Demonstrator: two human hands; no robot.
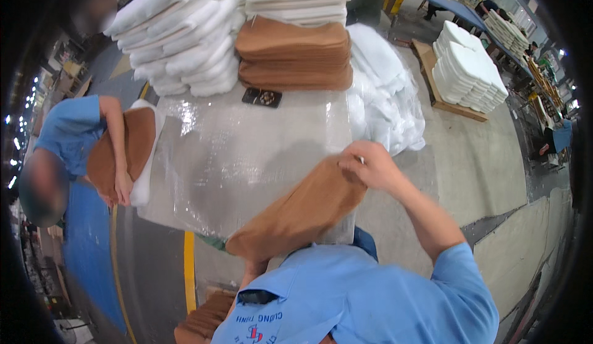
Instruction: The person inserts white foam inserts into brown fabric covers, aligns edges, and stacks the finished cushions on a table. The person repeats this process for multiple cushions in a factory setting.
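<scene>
Grey plastic-covered table (241,152) ahead, my right hand (371,165) pinches a long brown fabric pad (302,208) by one end; left hand's hidden, can't tell. Probably light, floppy; I'd hold both ends.

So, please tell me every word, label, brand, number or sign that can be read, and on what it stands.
Wearer's blue shirt: dark lettering and a partly red emblem, upside down; wording not copied here.
Brown piece in the right hand: no text visible.
Dark phone-like object on the table: none legible.
Farther off: any text is too small to read.
</scene>
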